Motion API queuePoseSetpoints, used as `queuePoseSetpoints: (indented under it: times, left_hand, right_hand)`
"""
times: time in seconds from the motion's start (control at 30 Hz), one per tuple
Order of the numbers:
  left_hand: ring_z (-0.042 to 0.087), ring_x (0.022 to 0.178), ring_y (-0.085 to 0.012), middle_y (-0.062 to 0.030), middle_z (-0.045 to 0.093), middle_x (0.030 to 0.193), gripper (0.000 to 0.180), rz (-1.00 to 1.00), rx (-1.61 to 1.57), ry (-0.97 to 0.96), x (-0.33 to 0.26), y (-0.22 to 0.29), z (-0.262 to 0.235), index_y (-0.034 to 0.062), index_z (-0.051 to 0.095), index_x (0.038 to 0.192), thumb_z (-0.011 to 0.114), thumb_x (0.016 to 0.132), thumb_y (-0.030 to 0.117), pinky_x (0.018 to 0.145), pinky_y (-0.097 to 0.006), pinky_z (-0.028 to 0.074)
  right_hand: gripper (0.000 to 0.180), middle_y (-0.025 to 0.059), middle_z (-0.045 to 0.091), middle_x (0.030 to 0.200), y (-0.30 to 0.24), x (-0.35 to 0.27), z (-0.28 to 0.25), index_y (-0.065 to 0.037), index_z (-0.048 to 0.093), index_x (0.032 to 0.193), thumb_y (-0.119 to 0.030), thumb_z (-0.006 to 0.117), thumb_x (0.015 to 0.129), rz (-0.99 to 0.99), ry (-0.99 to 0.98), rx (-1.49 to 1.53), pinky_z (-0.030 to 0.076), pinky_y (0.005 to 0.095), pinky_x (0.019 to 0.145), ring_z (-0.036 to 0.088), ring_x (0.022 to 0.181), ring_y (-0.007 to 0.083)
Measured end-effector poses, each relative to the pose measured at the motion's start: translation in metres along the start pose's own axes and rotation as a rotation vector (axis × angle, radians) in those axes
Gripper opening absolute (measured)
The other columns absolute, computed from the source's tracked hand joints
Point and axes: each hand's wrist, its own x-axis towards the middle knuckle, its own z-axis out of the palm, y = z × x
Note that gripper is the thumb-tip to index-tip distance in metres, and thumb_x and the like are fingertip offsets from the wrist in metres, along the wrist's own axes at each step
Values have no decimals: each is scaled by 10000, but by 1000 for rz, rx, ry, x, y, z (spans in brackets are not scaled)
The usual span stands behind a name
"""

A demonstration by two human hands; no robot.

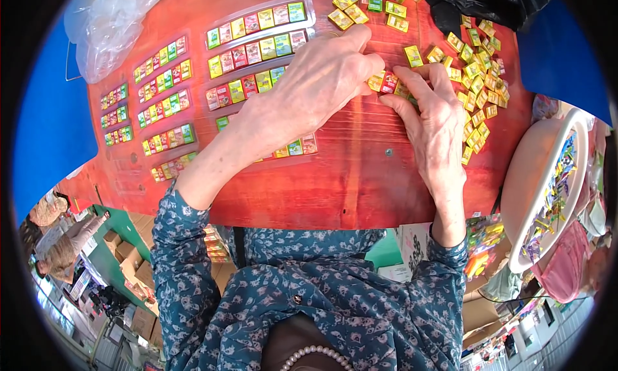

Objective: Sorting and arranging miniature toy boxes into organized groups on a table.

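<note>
A short row of small yellow, red and green boxes (389, 82) lies on the red table (309, 197) between my hands. My left hand (322, 81) closes on the row's left end, with its fingertips partly hidden behind the hand. At the right end, my right hand (428, 123) grips with thumb and fingers around the boxes. Clear plastic trays (261, 23) filled with rows of similar coloured boxes sit left of my hands, some covered by my left forearm. A heap of loose yellow boxes (479, 87) spreads out beyond my right hand.
Loose small boxes (351, 10) lie at the far side. A black plastic bag (489, 4) is at the far right, and a clear plastic bag (109, 29) at the far left. A white basin (534, 184) of colourful wrapped pieces stands by the table's right edge.
</note>
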Motion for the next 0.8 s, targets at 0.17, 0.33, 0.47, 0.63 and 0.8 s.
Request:
queuePoseSetpoints:
  times: [0.17, 0.33, 0.47, 0.63, 0.8]
  left_hand:
    - [625, 821, -315, -132, 555, 944, 283, 13, -9, 18, 1, 0, 3, -9, 666, 1054, 738, 786, 47, 696, -431, 489]
    - [625, 822, -315, -131, 557, 945, 282, 33, 5, 54, -1, 0, 3, -10, 669, 1057, 735, 789, 50, 692, -429, 490]
    - [622, 815, -360, -176, 532, 911, 125, 84, -20, 78, 0, -3, 6, -13, 603, 863, 692, 837, 72, 677, -464, 493]
    - [607, 813, -368, -181, 527, 936, 118, 69, -19, 73, -1, 1, 5, -14, 596, 849, 671, 860, 77, 681, -468, 486]
    - [577, 882, -373, -203, 507, 1019, 143, 60, 51, 19, -6, 3, 5, -22, 579, 933, 589, 794, -57, 750, -465, 484]
  right_hand:
    - [343, 135, 596, 955, 1, 0, 0, -38, 680, 1064, -100, 800, 749, 9, 14, 4, 543, 425, 666, 652, 807, 343]
    - [333, 140, 596, 954, 4, 2, -4, -31, 678, 1069, -80, 790, 760, -40, -5, 39, 534, 427, 675, 649, 806, 348]
    - [333, 142, 602, 957, 3, 2, -5, -22, 681, 1068, -67, 789, 757, 6, -27, 85, 530, 425, 688, 650, 809, 343]
    - [336, 140, 599, 945, 3, 1, -4, -17, 688, 1061, -51, 794, 744, -5, -13, 66, 530, 418, 693, 645, 819, 339]
    - [430, 149, 585, 970, 0, 2, -9, -20, 643, 1149, -69, 795, 750, -18, -83, 43, 537, 428, 705, 639, 837, 347]
